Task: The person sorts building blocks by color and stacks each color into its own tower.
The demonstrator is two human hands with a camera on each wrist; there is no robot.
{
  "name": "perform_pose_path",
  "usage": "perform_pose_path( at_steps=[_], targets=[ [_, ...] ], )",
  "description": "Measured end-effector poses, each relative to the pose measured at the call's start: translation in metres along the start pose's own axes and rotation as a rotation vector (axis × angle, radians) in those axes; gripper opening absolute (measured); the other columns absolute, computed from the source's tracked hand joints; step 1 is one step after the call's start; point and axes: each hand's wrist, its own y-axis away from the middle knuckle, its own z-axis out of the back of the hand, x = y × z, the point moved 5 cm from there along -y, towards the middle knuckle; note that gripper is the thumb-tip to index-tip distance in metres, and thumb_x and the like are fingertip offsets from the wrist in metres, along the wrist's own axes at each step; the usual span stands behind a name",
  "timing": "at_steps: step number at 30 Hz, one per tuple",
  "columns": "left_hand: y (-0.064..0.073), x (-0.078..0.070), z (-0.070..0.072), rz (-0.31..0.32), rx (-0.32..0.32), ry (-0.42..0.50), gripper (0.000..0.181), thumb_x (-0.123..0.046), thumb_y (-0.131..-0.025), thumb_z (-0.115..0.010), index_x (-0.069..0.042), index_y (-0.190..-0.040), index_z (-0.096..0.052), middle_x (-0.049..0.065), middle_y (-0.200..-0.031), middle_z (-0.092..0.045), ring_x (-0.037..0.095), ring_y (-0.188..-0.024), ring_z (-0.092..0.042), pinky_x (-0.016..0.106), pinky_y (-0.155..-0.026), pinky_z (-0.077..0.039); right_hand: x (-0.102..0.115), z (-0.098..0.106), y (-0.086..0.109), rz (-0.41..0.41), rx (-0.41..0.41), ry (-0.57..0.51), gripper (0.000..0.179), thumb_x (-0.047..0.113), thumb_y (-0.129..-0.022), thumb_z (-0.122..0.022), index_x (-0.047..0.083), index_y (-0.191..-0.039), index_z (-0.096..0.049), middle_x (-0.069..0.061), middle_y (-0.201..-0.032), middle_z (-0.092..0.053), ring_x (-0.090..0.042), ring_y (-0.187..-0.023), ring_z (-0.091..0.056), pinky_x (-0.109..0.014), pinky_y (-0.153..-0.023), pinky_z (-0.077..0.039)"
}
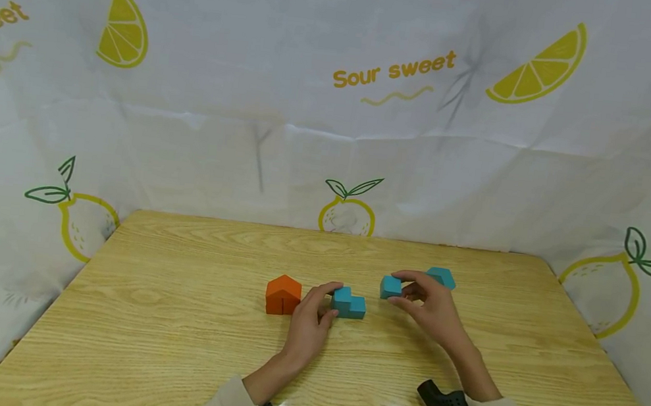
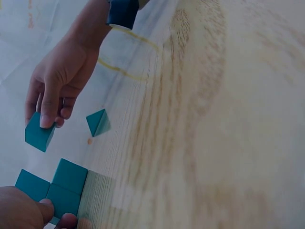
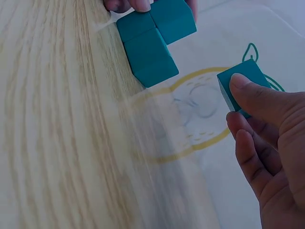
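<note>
Just right of the table's middle stands an L-shaped group of blue blocks (image 1: 348, 306), one on top of another with a block to the right. My left hand (image 1: 307, 333) pinches its left part between thumb and fingers. To the right, my right hand (image 1: 433, 310) holds a single blue block (image 1: 390, 288) above the table, apart from the group. In the right wrist view the thumb lies across this block's face (image 3: 248, 78). A blue triangular block (image 1: 443, 277) rests behind the right hand, which partly hides it.
An orange house-shaped block set (image 1: 283, 298) with a peaked top stands left of my left hand. The wooden table (image 1: 167, 345) meets a white lemon-print cloth (image 1: 216, 165) at its back edge. Each wrist wears a black device (image 1: 444, 399).
</note>
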Motion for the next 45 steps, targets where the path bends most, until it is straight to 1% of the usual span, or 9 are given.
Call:
perform_pose_path(
  at_steps=[6, 12, 15, 19, 24, 26, 31, 41, 45],
  targets=[
    [-0.001, 0.000, 0.001, 0.007, 0.001, 0.000, 0.051, 0.010, -0.085, -0.065, -0.012, -0.131, -0.054, 0.007, -0.122, -0.057, 0.007, -0.059, -0.047, 0.023, -0.057, -0.046, 0.005, -0.009, -0.001, 0.021, 0.019, -0.027, 0.042, 0.006, -0.081, -0.076, 0.009, -0.121, -0.063, -0.001, -0.101, -0.062, -0.012, -0.081, -0.061, -0.027, -0.069, -0.052],
    [-0.001, -0.001, 0.001, 0.014, 0.001, -0.005, 0.051, 0.009, -0.086, -0.065, -0.011, -0.131, -0.054, 0.006, -0.122, -0.057, 0.006, -0.057, -0.045, 0.023, -0.055, -0.045, 0.009, -0.016, -0.002, 0.017, 0.035, -0.045, 0.043, 0.006, -0.080, -0.077, 0.009, -0.120, -0.063, -0.004, -0.098, -0.064, -0.012, -0.079, -0.062, -0.028, -0.068, -0.052],
    [-0.002, 0.000, 0.001, 0.031, 0.007, -0.007, 0.050, 0.008, -0.086, -0.065, -0.012, -0.131, -0.055, 0.005, -0.123, -0.057, 0.006, -0.057, -0.045, 0.023, -0.055, -0.045, 0.012, -0.020, -0.003, 0.045, 0.033, -0.047, 0.044, 0.004, -0.078, -0.078, 0.008, -0.119, -0.063, -0.006, -0.098, -0.065, -0.012, -0.078, -0.062, -0.028, -0.067, -0.052],
    [-0.002, 0.001, 0.000, 0.056, 0.019, -0.003, 0.050, 0.008, -0.087, -0.064, -0.013, -0.131, -0.055, 0.004, -0.122, -0.057, 0.007, -0.058, -0.045, 0.023, -0.056, -0.045, 0.015, -0.025, -0.002, 0.082, 0.029, -0.046, 0.046, 0.003, -0.077, -0.078, 0.006, -0.120, -0.062, -0.009, -0.102, -0.065, -0.016, -0.077, -0.063, -0.028, -0.067, -0.052],
    [-0.002, 0.002, 0.000, 0.068, 0.026, -0.003, 0.050, 0.007, -0.087, -0.064, -0.015, -0.131, -0.054, 0.003, -0.123, -0.057, 0.007, -0.058, -0.046, 0.023, -0.056, -0.045, 0.017, -0.032, -0.002, 0.062, 0.049, -0.078, 0.044, 0.008, -0.078, -0.078, 0.006, -0.120, -0.063, -0.008, -0.104, -0.065, -0.018, -0.077, -0.064, -0.030, -0.067, -0.053],
    [-0.002, 0.002, 0.000, 0.068, 0.027, -0.004, 0.050, 0.007, -0.087, -0.064, -0.016, -0.131, -0.054, 0.003, -0.123, -0.057, 0.007, -0.058, -0.045, 0.023, -0.056, -0.045, 0.018, -0.035, -0.003, 0.047, 0.059, -0.074, 0.043, 0.010, -0.079, -0.077, 0.008, -0.119, -0.063, -0.006, -0.101, -0.066, -0.016, -0.077, -0.063, -0.030, -0.067, -0.052],
    [-0.001, 0.000, 0.001, 0.068, 0.027, -0.012, 0.050, 0.006, -0.088, -0.064, -0.018, -0.131, -0.055, 0.002, -0.123, -0.057, 0.007, -0.056, -0.043, 0.023, -0.055, -0.044, 0.017, -0.041, -0.003, 0.050, 0.065, -0.061, 0.042, 0.008, -0.079, -0.077, 0.009, -0.118, -0.063, -0.003, -0.092, -0.065, -0.012, -0.074, -0.062, -0.028, -0.066, -0.052],
    [-0.001, -0.001, 0.001, 0.054, 0.021, -0.014, 0.050, 0.007, -0.087, -0.064, -0.017, -0.131, -0.055, 0.003, -0.122, -0.057, 0.006, -0.054, -0.042, 0.022, -0.054, -0.043, 0.019, -0.048, -0.002, 0.096, 0.055, -0.064, 0.045, 0.003, -0.075, -0.079, 0.007, -0.117, -0.063, 0.000, -0.085, -0.063, -0.009, -0.070, -0.059, -0.027, -0.062, -0.050],
    [-0.001, 0.000, 0.001, 0.036, 0.014, -0.012, 0.051, 0.008, -0.087, -0.064, -0.016, -0.130, -0.055, 0.004, -0.121, -0.057, 0.005, -0.054, -0.042, 0.022, -0.053, -0.043, 0.020, -0.050, -0.002, 0.092, 0.055, -0.050, 0.045, 0.003, -0.075, -0.079, 0.008, -0.117, -0.063, 0.001, -0.084, -0.062, -0.008, -0.070, -0.058, -0.026, -0.061, -0.050]
  ],
)
